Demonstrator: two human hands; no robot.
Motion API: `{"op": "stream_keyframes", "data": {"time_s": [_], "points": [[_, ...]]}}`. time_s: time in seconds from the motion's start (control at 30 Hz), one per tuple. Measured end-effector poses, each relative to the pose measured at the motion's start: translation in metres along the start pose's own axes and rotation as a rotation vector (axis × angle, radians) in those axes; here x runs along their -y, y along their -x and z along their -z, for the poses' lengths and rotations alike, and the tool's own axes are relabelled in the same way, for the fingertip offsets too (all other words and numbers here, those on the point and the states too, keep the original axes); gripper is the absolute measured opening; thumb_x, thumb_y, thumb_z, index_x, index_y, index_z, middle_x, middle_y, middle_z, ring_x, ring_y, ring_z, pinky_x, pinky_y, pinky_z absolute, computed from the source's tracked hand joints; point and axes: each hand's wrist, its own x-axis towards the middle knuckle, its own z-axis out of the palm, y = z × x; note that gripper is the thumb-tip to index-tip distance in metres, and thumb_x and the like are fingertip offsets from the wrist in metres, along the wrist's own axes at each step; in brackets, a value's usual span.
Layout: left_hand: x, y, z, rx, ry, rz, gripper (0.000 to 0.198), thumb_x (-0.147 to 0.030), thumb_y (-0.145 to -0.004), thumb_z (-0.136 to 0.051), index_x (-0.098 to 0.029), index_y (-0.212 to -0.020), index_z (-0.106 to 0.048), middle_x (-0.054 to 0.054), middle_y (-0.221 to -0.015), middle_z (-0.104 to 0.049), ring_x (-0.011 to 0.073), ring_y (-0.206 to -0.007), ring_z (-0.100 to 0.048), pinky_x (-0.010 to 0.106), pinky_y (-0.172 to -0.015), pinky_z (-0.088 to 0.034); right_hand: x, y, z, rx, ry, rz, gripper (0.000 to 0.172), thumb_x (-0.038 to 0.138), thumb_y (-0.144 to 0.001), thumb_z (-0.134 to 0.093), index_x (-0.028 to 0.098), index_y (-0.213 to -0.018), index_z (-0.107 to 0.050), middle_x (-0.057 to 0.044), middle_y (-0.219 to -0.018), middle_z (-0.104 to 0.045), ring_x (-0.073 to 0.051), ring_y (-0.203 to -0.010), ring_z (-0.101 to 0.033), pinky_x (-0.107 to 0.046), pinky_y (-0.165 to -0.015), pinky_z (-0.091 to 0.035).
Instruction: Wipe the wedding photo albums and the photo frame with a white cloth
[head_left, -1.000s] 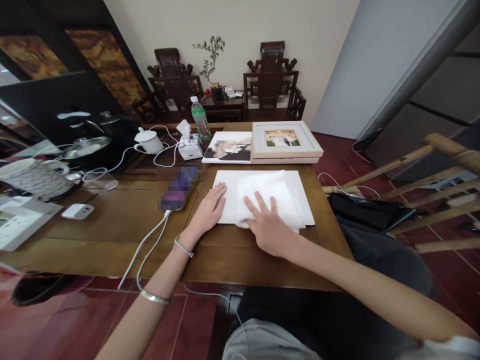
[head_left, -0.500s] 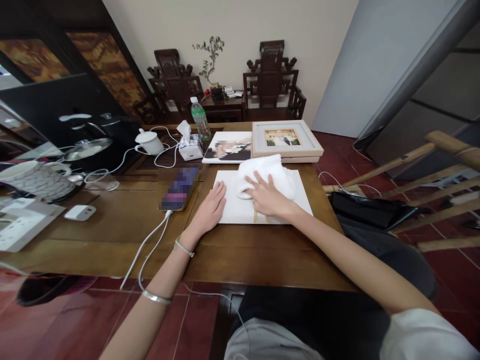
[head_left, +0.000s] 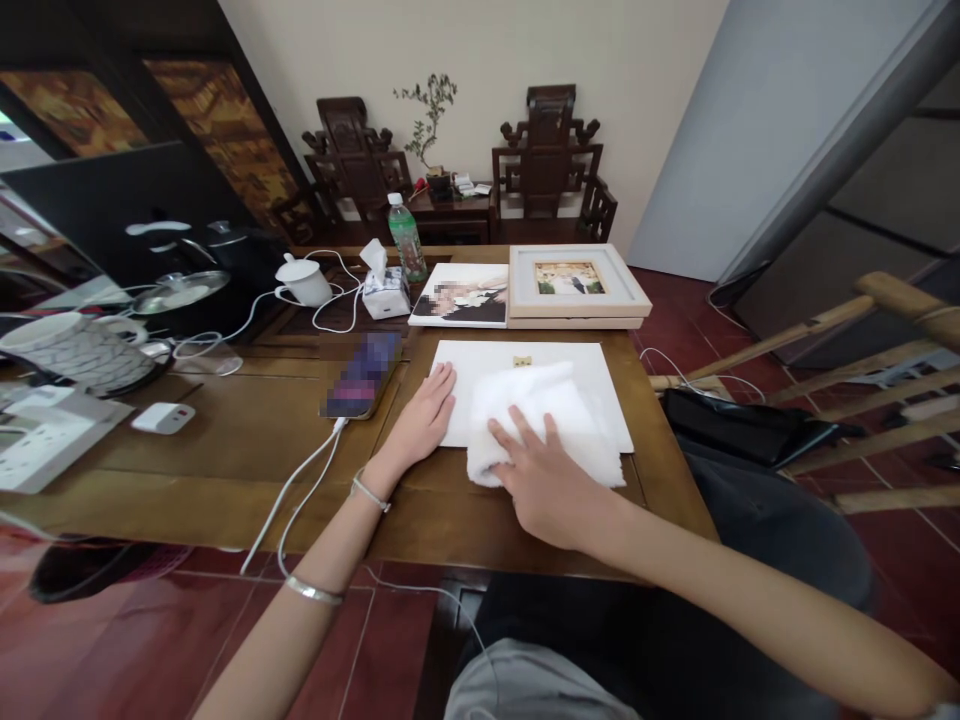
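A white board (head_left: 459, 400) with a small gold hanger (head_left: 523, 361) near its top edge lies flat on the wooden table. Across its lower middle is a folded white towel (head_left: 551, 390), hanging past the board's near edge onto the table. My right hand (head_left: 551, 485) presses on this towel with fingers spread, the thumb side tucked at its fold. My left hand (head_left: 426, 412) rests flat along the board's left edge, fingers stretched out and holding nothing.
Behind the board lie a photo print (head_left: 459, 310) and a pale picture frame (head_left: 634, 290). Left of the board are a phone (head_left: 361, 375) on a cable, a tissue box (head_left: 386, 297), a bottle (head_left: 407, 240), a lidded cup (head_left: 304, 282) and a power strip (head_left: 56, 440).
My right hand has drawn the towel toward me, from the upper part of the board to its near edge. The gold hanger now shows. My left hand stays in place.
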Motion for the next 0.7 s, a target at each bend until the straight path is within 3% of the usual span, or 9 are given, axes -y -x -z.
{"op": "stream_keyframes", "data": {"time_s": [0.1,0.2,0.43,0.53,0.7], "points": [[0.0,0.0,0.0,0.007,0.006,0.002,0.051,-0.034,-0.095,-0.03,-0.012,-0.14,-0.038,0.014,-0.15,-0.032,0.0237,-0.141,-0.024,0.047,-0.115,-0.02,-0.005,-0.002,0.01,0.068,-0.026,0.015,0.046,0.011,-0.083,-0.037,0.013,-0.123,-0.06,-0.017,-0.151,-0.028,-0.043,-0.139,-0.015,-0.07,-0.101,-0.024],[0.001,0.0,0.0,0.007,0.006,0.001,0.051,-0.034,-0.095,-0.03,-0.013,-0.141,-0.038,0.012,-0.15,-0.032,0.023,-0.141,-0.024,0.046,-0.115,-0.02,-0.024,-0.027,0.014,0.082,-0.007,-0.035,0.053,0.008,-0.08,-0.037,0.014,-0.129,-0.055,-0.015,-0.152,-0.026,-0.042,-0.139,-0.012,-0.071,-0.101,-0.023],[0.004,0.0,-0.002,-0.011,0.017,0.0,0.052,-0.035,-0.095,-0.029,-0.01,-0.139,-0.041,0.015,-0.149,-0.035,0.0226,-0.141,-0.025,0.044,-0.116,-0.02,-0.063,-0.098,-0.001,-0.131,0.122,-0.143,0.049,0.01,-0.081,-0.038,0.012,-0.127,-0.055,-0.019,-0.15,-0.028,-0.045,-0.137,-0.016,-0.075,-0.098,-0.02],[0.004,0.0,-0.002,-0.013,0.026,0.007,0.052,-0.035,-0.095,-0.029,-0.009,-0.139,-0.04,0.015,-0.149,-0.035,0.0226,-0.141,-0.025,0.044,-0.116,-0.02,-0.053,-0.094,-0.009,-0.15,0.149,-0.127,0.046,0.012,-0.084,-0.038,0.012,-0.125,-0.058,-0.02,-0.15,-0.03,-0.046,-0.136,-0.017,-0.076,-0.097,-0.019],[0.003,0.001,-0.001,-0.018,0.037,0.003,0.05,-0.033,-0.095,-0.028,-0.013,-0.139,-0.041,0.013,-0.149,-0.035,0.0229,-0.14,-0.026,0.046,-0.115,-0.021,-0.01,-0.043,-0.013,-0.143,0.121,0.051,0.04,0.018,-0.087,-0.038,0.012,-0.116,-0.064,-0.022,-0.148,-0.031,-0.048,-0.135,-0.021,-0.075,-0.098,-0.019]]}}
